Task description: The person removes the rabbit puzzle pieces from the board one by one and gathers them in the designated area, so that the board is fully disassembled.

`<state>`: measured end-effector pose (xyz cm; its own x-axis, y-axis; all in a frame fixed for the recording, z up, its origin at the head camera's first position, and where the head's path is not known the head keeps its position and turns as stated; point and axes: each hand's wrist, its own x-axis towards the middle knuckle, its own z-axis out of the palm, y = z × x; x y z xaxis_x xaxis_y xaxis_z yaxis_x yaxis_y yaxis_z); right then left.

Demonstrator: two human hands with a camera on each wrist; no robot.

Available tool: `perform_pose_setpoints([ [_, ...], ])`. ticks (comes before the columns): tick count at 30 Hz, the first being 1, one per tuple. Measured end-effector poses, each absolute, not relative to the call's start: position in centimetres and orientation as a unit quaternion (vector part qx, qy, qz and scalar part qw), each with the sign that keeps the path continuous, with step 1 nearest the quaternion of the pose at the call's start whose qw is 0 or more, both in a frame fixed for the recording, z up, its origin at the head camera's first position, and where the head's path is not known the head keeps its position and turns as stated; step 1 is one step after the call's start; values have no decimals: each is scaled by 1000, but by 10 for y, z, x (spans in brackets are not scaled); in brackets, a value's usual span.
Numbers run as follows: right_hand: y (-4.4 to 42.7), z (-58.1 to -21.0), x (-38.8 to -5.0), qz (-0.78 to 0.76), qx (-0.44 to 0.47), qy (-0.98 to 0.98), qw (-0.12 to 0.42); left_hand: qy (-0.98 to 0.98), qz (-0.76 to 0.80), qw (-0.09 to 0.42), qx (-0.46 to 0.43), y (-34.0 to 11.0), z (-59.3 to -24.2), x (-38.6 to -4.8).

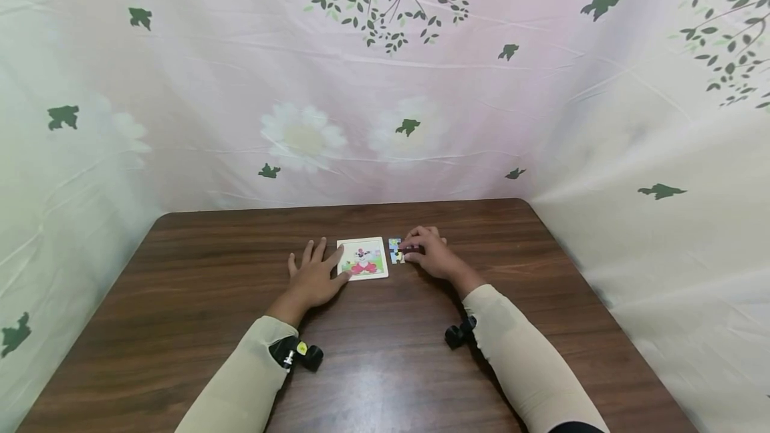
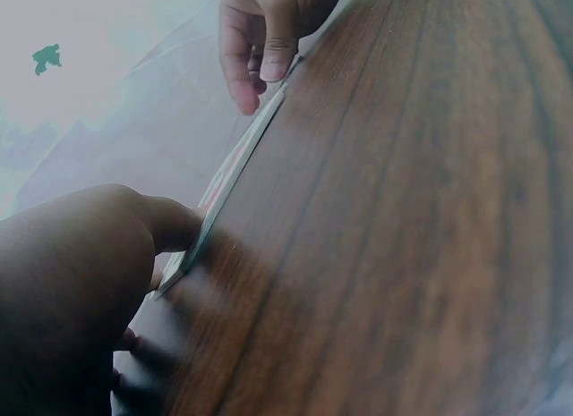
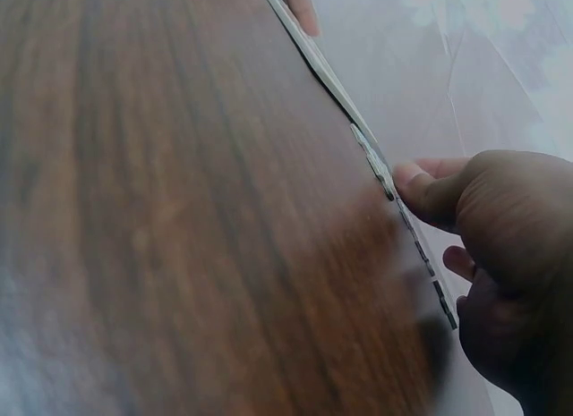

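A white-bordered picture puzzle board (image 1: 375, 274) with a cartoon figure in red lies flat on the table. My left hand (image 1: 315, 279) rests at its left side, thumb and forefinger touching the board and the other fingers spread on the wood. Just right of the board lie several small jigsaw pieces (image 1: 394, 243) in blue and yellow. Over them, my right hand (image 1: 434, 252) pinches a jigsaw piece between thumb and forefinger; the fingers partly hide it. The right wrist view shows the pieces (image 3: 416, 237) edge-on beside the thumb.
The brown wooden table (image 1: 210, 299) has rounded far corners. A pale cloth (image 1: 385, 85) with leaves and flowers hangs behind it and along the sides. Each wrist wears a small black camera, such as the left camera (image 1: 311, 358).
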<state>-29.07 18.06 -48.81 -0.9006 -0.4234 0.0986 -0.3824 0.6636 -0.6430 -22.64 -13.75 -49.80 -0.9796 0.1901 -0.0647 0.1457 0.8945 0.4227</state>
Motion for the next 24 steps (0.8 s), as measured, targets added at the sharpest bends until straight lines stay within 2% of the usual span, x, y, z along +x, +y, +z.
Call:
perform_pose_setpoints([
  [24,180,-490,-293,-359,-217,907,21,972,211,52,85,-137,-496,-226],
])
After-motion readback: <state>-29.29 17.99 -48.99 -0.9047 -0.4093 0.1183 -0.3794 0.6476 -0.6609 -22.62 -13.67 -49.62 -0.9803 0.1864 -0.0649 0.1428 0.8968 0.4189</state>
